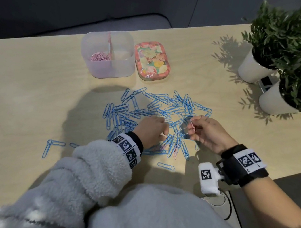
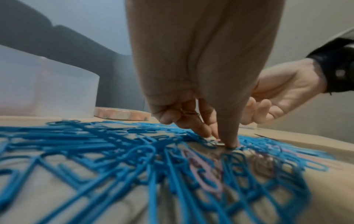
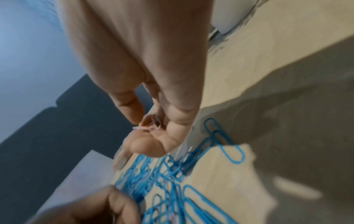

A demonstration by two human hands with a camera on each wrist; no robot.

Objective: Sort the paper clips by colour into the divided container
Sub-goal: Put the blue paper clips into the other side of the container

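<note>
A heap of blue paper clips (image 1: pixel 155 114) lies mid-table, with a few pink clips (image 1: pixel 175 152) mixed in near me. The translucent divided container (image 1: pixel 113 70) stands behind it, and pink clips (image 1: pixel 99 57) fill its left compartment. My left hand (image 1: pixel 160 127) is down on the heap. Its thumb and forefinger tips (image 2: pixel 229 141) meet at the table, and its curled fingers hold pinkish clips (image 2: pixel 188 112). My right hand (image 1: pixel 190 127) hovers just right of it and pinches pink clips (image 1: pixel 194 127) between thumb and fingers (image 3: pixel 138 115).
A floral tin (image 1: pixel 152 60) sits right of the container. Two potted plants in white pots (image 1: pixel 253 68) (image 1: pixel 276 99) stand at the far right. Stray blue clips (image 1: pixel 51 145) lie at the near left. The table edge runs close at the right front.
</note>
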